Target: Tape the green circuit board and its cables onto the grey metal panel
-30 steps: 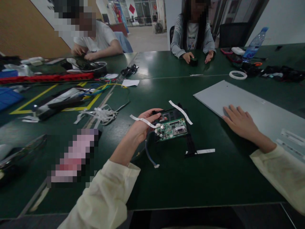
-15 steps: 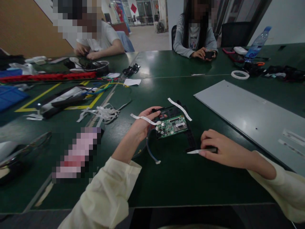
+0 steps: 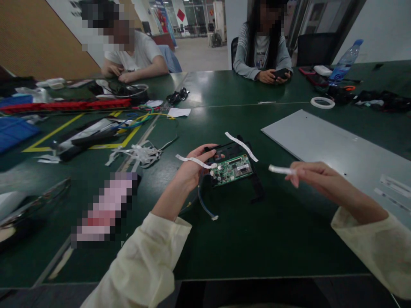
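My left hand [image 3: 198, 164] is closed on the left edge of a black plastic frame [image 3: 256, 188] that carries a green circuit board [image 3: 233, 170]. One white tape strip [image 3: 241, 146] sticks to the frame's upper right. Another white strip lies across my left thumb and reaches the board's left side. A dark cable [image 3: 203, 199] with a pale plug hangs from the board's left end. My right hand [image 3: 316, 175] is apart from the board, to its right. Between its thumb and fingers it pinches a short white tape strip [image 3: 280, 170], which points left.
A large grey panel [image 3: 334, 145] lies at the right, with a tape roll [image 3: 323, 102] and a water bottle [image 3: 346, 64] behind it. Tangled white strips [image 3: 141, 155] and a pixelated pink object [image 3: 105, 207] lie on the left. Two people sit across the table.
My right hand has moved up and right, away from the frame's lower corner, with the white strip now clearly showing. My left hand and the board have hardly moved.
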`<state>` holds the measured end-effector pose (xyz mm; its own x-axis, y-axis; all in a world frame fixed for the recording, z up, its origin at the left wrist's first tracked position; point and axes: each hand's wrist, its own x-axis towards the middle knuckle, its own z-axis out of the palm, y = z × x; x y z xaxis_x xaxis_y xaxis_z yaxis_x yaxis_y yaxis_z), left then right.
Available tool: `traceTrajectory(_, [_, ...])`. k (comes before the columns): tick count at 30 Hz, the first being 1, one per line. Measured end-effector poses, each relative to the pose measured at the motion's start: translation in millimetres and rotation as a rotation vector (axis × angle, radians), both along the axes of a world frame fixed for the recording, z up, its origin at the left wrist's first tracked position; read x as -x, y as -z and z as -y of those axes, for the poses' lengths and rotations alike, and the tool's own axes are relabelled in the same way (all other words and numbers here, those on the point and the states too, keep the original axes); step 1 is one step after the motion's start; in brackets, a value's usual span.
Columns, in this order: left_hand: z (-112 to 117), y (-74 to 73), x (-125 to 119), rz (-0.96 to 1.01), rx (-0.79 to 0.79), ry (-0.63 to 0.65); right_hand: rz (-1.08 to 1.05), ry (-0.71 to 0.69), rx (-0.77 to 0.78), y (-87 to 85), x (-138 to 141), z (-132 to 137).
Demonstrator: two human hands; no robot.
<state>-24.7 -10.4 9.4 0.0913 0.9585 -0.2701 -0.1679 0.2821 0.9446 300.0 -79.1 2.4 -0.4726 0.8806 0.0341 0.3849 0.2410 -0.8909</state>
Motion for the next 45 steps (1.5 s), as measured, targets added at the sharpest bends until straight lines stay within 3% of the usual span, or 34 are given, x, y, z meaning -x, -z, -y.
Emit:
traceTrajectory(3, [1.0,-1.1,-0.4,0.006,0.003,-0.003,0.326,0.539,-0.299,12.0,-39.6,-23.7])
traceTrajectory(5, [1.8,-1.8,-1.1,0.015,-0.003,-0.003,0.591,0.710,-0.431,27.3,-67.7,-38.4])
traceTrajectory(7, [2.9,-2.9,-1.9,0.020,0.000,0.001,0.832,0.822,-0.350,46.2,-91.4,-48.4])
traceTrajectory(9, [4.1,-4.4,-2.5,0.013,0.014,0.001,0.933,0.855,-0.229,64.1,-106.1,-53.6])
traceTrajectory(13, [5.2,-6.9,-2.6,-0.007,0.022,0.012,0.994,0.771,-0.228,81.9,-105.6,-55.8])
traceTrajectory(21, [-0.7,-7.7,3.8,0.037,-0.048,0.030,1.092,0.634,-0.315,74.4,-68.4,-47.9])
traceTrajectory(26, [-3.6,-13.8,9.7,0.012,-0.067,0.005,1.100,0.533,-0.459,72.0,-36.2,-36.0])
traceTrajectory(32, [-5.4,-20.4,18.0,-0.025,-0.103,-0.016,0.951,0.340,-0.568,62.3,14.1,-18.1])
traceTrajectory(40, [-2.2,-39.0,31.0,-0.072,-0.123,-0.063,0.712,0.038,-0.592,46.8,83.1,14.1])
traceTrajectory(45, [-7.1,-38.6,41.2,-0.098,-0.155,-0.132,0.574,-0.140,-0.600,38.1,114.7,25.5])
